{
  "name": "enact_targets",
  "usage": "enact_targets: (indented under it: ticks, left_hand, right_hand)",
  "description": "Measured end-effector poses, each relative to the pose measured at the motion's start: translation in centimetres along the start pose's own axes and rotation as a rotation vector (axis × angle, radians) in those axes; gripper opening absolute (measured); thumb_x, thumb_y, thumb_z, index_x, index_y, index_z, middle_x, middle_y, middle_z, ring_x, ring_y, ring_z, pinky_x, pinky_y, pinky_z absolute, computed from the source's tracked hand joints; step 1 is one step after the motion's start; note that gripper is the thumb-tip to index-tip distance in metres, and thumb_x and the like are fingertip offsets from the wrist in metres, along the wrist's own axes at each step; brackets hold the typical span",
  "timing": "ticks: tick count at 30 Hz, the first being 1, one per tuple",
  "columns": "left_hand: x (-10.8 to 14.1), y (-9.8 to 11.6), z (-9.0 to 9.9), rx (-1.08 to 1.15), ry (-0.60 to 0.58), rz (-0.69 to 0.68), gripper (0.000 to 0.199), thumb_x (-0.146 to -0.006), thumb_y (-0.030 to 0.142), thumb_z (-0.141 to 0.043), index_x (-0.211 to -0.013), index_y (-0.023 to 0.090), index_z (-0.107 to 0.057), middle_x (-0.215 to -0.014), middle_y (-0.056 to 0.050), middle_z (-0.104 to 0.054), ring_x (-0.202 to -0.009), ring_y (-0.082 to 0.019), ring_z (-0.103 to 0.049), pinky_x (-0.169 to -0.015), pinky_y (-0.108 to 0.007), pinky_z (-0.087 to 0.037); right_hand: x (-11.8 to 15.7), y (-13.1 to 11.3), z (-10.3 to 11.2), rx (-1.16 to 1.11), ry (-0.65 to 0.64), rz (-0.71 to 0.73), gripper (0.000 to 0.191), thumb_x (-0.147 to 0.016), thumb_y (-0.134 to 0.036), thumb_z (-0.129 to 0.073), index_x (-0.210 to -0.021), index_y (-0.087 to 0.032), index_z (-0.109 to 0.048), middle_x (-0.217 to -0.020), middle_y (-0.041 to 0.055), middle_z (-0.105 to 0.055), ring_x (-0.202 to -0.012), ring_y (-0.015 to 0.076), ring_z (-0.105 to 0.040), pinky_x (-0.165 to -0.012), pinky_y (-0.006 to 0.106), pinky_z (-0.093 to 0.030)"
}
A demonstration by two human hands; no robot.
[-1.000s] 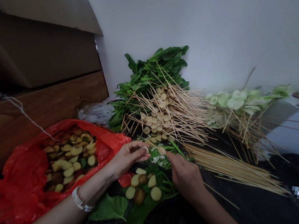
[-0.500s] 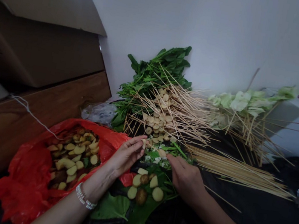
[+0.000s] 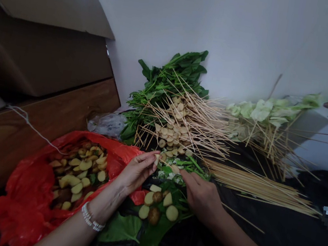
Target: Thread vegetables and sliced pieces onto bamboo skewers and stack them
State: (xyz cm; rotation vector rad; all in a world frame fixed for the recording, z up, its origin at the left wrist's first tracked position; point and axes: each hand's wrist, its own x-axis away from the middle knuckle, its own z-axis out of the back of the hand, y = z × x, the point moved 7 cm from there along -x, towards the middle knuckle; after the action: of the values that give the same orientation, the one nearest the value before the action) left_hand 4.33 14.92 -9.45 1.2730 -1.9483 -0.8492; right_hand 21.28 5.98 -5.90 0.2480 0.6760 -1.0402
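Between the fingers of my left hand point(image 3: 141, 170) is a potato slice point(image 3: 157, 159), at the left end of a thin skewer point(image 3: 165, 163). My right hand point(image 3: 202, 194) is closed round the skewer's other side, with another potato slice point(image 3: 175, 169) by its fingertips. Below the hands, several loose potato slices point(image 3: 172, 213) lie on green leaves. To the left, a red plastic bag point(image 3: 29, 184) stands open with many cut potato pieces point(image 3: 85, 165) inside. Beyond my hands are stacked skewers threaded with potato slices point(image 3: 177, 131).
A bundle of bare skewers point(image 3: 260, 187) lies on black plastic at the right. Leafy greens point(image 3: 171, 78) lean against the wall, with skewered pale leaves point(image 3: 262, 111) farther right. A cardboard box point(image 3: 45, 44) stands at the upper left.
The whole view has shifted slightly. Both hands stay close together around the same skewer, with hardly any change in their hold.
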Motion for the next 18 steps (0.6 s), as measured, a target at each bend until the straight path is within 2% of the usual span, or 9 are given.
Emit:
enact_targets:
  ticks: [9,13,18]
  left_hand:
    - [0.06,0.12,-0.03,-0.035,0.008,-0.030,0.034,-0.062,0.020,-0.088,-0.094,0.014,-0.077,-0.082,-0.003,-0.074,-0.067,-0.006,-0.061,-0.066,-0.016,-0.051]
    - [0.03,0.24,0.18,-0.069,0.050,-0.058,0.037,-0.057,0.023,-0.091,-0.091,0.014,-0.078,-0.082,-0.004,-0.075,-0.071,-0.008,-0.063,-0.069,-0.017,-0.051]
    - [-0.11,0.37,0.66,-0.233,0.071,-0.131,0.034,-0.059,0.029,-0.090,-0.089,0.016,-0.079,-0.082,-0.003,-0.076,-0.074,-0.009,-0.063,-0.073,-0.018,-0.049]
  right_hand:
    - [-0.01,-0.01,0.01,-0.004,-0.013,-0.002,0.039,-0.090,-0.007,-0.037,-0.119,-0.011,-0.064,-0.086,0.0079,-0.071,-0.071,0.0157,-0.067,-0.062,0.025,-0.051]
    - [-0.01,0.09,-0.20,0.006,-0.044,-0.018,0.038,-0.090,-0.008,-0.038,-0.118,-0.012,-0.063,-0.083,0.0062,-0.070,-0.068,0.0157,-0.066,-0.058,0.024,-0.049]
    - [0.08,-0.05,-0.45,0.022,-0.068,-0.023,0.037,-0.089,-0.007,-0.040,-0.118,-0.013,-0.064,-0.082,0.0059,-0.070,-0.067,0.0167,-0.066,-0.057,0.025,-0.048]
